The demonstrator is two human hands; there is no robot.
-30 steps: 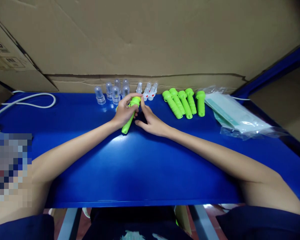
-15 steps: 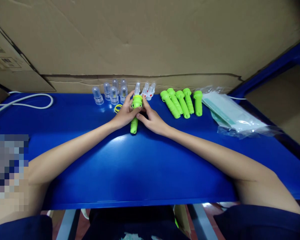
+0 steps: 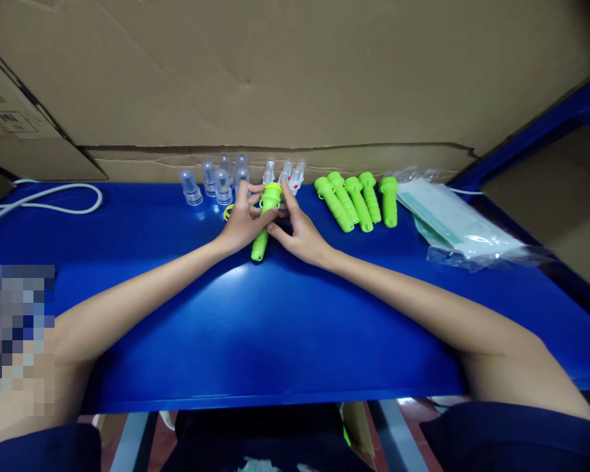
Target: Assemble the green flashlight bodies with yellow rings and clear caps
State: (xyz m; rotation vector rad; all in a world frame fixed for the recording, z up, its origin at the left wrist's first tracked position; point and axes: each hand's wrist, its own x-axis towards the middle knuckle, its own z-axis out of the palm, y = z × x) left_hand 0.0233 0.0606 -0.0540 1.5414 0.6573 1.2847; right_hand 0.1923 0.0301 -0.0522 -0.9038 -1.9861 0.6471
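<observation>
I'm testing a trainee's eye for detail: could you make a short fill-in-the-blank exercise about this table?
1. The left hand grips one lime-green, flashlight-shaped plastic handle; on the glossy blue tabletop, ____ others like it lie grouped.
2. The clear, domed plastic caps stand to the ____ of that group in the picture.
3. The rightmost tapered, clear-and-white plastic piece bears a ____ dot.

Missing words: five; left; red.
</observation>
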